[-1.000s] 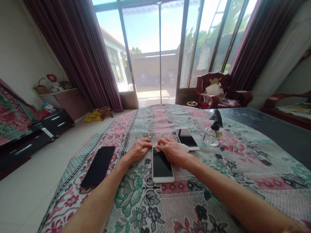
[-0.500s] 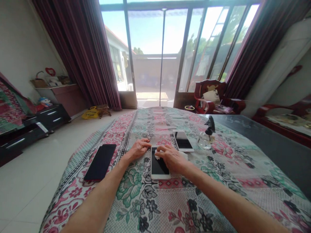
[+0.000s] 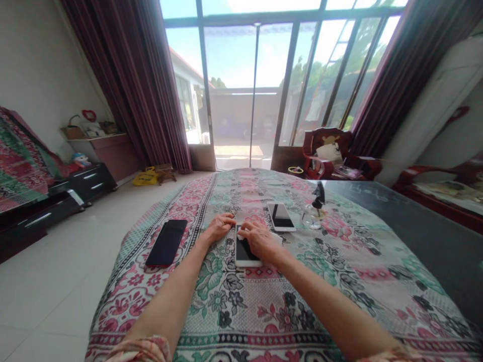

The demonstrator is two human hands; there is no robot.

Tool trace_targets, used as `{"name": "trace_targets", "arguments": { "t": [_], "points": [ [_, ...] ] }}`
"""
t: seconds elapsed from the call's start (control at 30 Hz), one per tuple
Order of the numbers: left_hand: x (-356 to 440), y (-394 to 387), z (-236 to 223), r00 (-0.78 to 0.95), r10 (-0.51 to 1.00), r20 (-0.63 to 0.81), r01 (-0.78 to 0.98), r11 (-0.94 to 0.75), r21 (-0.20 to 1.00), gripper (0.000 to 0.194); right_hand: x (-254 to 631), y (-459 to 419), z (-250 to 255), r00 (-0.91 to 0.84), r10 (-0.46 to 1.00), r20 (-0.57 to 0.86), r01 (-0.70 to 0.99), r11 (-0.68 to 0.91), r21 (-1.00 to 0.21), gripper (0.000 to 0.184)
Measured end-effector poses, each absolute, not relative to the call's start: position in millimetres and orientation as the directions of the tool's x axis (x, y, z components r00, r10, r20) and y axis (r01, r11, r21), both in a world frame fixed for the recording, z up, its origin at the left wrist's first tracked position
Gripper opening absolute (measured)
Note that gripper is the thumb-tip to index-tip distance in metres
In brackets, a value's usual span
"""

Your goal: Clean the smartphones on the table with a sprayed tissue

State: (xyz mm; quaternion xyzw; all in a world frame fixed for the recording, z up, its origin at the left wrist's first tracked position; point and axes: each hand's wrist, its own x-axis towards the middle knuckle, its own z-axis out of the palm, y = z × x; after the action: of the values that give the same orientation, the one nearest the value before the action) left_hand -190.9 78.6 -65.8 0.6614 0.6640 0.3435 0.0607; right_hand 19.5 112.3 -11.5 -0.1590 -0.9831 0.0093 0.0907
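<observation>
A white phone with a dark screen lies face up on the floral tablecloth in front of me. My left hand rests curled at the phone's upper left corner, fingertips touching its edge. My right hand presses a small white cloth onto the upper part of the screen and covers the phone's right side. The cloth's far end pokes out by my knuckles.
A second white phone lies beyond my right hand, with a small clear spray bottle to its right. A black phone lies at the left of the table. Red wooden chairs, dark cabinets and glass doors stand further off.
My right hand has slid the cloth from the phone's top edge down over the screen. My left hand stays at the corner. The camera has pulled back.
</observation>
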Motion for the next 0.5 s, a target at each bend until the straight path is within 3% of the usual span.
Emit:
{"name": "trace_targets", "arguments": {
  "t": [0.5],
  "points": [
    [-170,69,-65,-0.265,0.876,0.402,0.865,0.032,0.501,0.035,63,65,-22,-0.920,0.323,0.223,0.302,0.945,-0.122,0.025]
  ]
}}
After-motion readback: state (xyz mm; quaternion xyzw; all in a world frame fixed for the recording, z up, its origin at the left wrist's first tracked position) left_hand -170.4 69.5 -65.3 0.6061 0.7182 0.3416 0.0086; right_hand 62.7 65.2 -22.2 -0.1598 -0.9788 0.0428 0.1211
